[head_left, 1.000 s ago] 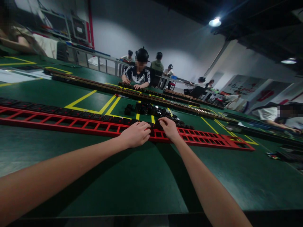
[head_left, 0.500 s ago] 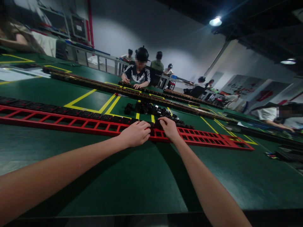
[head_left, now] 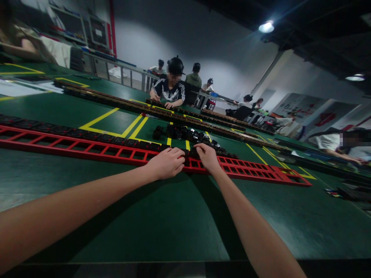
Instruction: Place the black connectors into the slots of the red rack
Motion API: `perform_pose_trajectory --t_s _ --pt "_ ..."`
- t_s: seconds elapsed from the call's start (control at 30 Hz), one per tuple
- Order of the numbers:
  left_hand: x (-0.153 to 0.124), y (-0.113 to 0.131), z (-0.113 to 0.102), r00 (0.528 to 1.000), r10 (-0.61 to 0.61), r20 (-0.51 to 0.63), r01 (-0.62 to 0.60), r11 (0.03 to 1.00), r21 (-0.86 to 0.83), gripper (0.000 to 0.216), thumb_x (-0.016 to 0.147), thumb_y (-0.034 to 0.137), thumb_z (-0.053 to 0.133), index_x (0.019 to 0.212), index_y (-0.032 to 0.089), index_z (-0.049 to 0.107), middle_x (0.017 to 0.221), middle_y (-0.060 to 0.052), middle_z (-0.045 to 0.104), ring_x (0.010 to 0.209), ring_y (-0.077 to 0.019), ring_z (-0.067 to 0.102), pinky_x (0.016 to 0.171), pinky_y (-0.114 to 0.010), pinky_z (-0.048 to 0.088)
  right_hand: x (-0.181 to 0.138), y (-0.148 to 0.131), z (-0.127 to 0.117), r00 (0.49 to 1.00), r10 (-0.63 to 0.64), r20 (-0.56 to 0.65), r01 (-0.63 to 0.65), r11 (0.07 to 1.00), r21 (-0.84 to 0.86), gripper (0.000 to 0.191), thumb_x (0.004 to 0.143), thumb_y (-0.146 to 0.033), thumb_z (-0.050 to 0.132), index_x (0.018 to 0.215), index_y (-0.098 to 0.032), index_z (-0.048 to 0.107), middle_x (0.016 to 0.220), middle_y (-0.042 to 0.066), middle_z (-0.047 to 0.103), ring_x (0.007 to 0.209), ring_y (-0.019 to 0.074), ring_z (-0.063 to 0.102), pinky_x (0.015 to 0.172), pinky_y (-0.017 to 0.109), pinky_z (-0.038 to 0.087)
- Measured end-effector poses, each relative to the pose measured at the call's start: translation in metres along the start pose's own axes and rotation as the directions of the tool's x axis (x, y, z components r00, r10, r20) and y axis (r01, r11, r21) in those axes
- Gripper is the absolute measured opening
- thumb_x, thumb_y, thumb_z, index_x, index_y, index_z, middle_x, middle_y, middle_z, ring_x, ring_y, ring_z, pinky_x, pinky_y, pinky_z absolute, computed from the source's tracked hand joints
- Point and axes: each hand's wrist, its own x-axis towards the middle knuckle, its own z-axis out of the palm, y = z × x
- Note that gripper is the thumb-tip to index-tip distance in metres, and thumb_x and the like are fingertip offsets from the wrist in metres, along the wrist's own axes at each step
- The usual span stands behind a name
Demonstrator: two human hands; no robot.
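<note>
A long red ladder-like frame (head_left: 133, 155) lies across the green table in front of me. Square black parts (head_left: 107, 138) sit in a row along its far side, left of my hands. My left hand (head_left: 168, 164) rests over the frame with its fingers curled onto a small black part (head_left: 189, 153). On the other side of that part, my right hand (head_left: 207, 156) bends thumb and fingers together against it. My fingers cover most of the part, so its exact kind cannot be made out. Just beyond them lies a heap of loose black pieces (head_left: 185, 133).
Long brown-black strips (head_left: 121, 102) run across the table behind the heap. Yellow tape lines (head_left: 98, 121) mark the green tabletop (head_left: 121, 227). Opposite me a person (head_left: 171, 87) works with both hands. White sheets (head_left: 20, 88) lie far left, a dark bundle (head_left: 348, 192) far right.
The view has shifted very slightly. Both hands stay at the same spot over the red frame, with fingers in nearly the same pose.
</note>
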Motion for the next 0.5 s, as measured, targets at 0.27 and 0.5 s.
perform_pose_trajectory --t_s 0.27,0.5 --pt "0.0009 0.0022 -0.007 1.0 -0.002 0.022 0.002 1.0 0.012 0.025 0.1 0.029 0.047 0.103 0.016 0.067 0.126 -0.012 0.062 0.115 -0.0284 0.055 0.094 -0.043 0.045 0.0005 -0.0001 0.0009 1.0 0.016 0.0 -0.016 1.0 -0.007 0.032 0.09 -0.03 0.045 0.096 -0.018 0.074 0.09 0.007 0.073 0.082 0.0224 0.064 0.079 0.035 0.048" --pt "0.0006 0.002 -0.0063 1.0 -0.004 0.015 0.004 1.0 0.013 0.025 0.1 0.03 0.047 0.103 0.016 0.068 0.126 -0.012 0.062 0.115 -0.0279 0.055 0.094 -0.042 0.044 0.0004 0.0001 0.0006 1.0 0.004 -0.024 -0.004 1.0 -0.009 0.031 0.09 -0.03 0.046 0.098 -0.018 0.073 0.094 0.008 0.073 0.084 0.0231 0.065 0.082 0.036 0.049"
